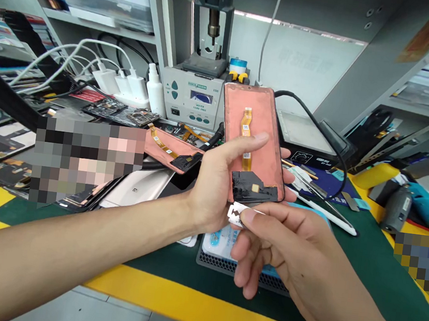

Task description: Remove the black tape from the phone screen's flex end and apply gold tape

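My left hand (pixel 212 191) grips a phone display panel (pixel 257 129) upright, its copper-coloured back facing me. An orange flex cable (pixel 246 130) runs down the middle of that back, under my left thumb, to a black patch (pixel 254 189) at the lower end. My right hand (pixel 278 246) pinches a small double-edged razor blade (pixel 236 214) between thumb and fingers. The blade sits right at the panel's lower edge, and its contact with the panel is hard to judge from this angle.
A second copper-backed panel (pixel 172 150) with an orange flex lies behind my left wrist. Opened phone boards (pixel 120 113) lie on the left. Behind stand a lead-free soldering station (pixel 191 98), white chargers (pixel 118 83) and a white bottle (pixel 156 91). A green mat (pixel 361 267) covers the yellow bench (pixel 197 304).
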{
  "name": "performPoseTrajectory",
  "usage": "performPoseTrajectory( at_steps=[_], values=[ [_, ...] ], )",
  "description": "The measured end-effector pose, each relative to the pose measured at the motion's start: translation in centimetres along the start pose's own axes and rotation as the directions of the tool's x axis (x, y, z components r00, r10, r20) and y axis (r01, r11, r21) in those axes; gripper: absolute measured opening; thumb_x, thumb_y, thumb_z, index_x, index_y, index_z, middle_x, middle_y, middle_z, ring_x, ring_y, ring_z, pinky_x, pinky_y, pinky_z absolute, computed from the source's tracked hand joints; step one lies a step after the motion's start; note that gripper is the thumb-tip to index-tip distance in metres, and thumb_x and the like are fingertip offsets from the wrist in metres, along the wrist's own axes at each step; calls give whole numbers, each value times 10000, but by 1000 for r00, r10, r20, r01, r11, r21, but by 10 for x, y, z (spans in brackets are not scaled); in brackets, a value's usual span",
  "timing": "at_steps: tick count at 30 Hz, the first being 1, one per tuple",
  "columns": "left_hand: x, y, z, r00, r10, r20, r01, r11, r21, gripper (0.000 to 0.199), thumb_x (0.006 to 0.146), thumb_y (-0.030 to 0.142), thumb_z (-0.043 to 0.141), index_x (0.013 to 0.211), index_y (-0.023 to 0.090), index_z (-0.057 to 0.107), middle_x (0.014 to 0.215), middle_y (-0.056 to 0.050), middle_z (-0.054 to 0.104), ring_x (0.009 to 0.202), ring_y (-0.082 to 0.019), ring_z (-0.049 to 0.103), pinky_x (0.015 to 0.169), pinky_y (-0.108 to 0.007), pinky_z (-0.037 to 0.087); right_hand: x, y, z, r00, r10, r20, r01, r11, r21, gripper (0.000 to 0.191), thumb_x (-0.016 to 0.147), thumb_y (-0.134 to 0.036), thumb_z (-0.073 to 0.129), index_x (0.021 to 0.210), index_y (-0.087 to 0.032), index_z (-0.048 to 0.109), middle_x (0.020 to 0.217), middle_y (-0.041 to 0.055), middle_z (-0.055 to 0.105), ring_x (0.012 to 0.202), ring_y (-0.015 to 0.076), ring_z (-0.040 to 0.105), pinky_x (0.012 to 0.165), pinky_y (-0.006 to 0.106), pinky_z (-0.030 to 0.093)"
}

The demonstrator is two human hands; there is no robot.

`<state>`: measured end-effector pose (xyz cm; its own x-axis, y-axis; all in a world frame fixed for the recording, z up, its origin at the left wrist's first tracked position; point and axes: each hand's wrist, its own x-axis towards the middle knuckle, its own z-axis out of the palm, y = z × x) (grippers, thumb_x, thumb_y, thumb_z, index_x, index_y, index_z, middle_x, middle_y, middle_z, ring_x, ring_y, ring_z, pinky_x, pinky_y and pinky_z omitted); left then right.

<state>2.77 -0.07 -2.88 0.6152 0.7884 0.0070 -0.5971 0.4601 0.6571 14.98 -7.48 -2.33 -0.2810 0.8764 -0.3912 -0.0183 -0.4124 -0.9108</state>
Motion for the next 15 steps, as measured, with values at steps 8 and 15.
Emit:
performPoseTrajectory(
  at_steps=[8, 15],
  values=[
    [0, 0, 0, 1000, -6, 11, 6, 1000, -5, 309, 851, 433, 581, 910, 148, 685, 804, -103, 755, 712, -247, 745, 676, -330, 588, -1, -1, 1, 1000, -5, -6, 5, 1000, 23, 388, 882, -460, 662, 636, -161, 676, 547, 50, 666, 442, 132, 615, 458, 229, 520],
    [1, 1, -2, 1000, -15, 11, 15, 1000, 3, 326, 853, 442, 576, 908, 140, 687, 825, -111, 754, 741, -263, 746, 688, -356, 598, -1, -2, 1, 1000, -3, -1, 3, 1000, 18, 391, 873, -465, 661, 623, -164, 666, 544, 48, 666, 435, 134, 614, 452, 233, 519]
  ],
)
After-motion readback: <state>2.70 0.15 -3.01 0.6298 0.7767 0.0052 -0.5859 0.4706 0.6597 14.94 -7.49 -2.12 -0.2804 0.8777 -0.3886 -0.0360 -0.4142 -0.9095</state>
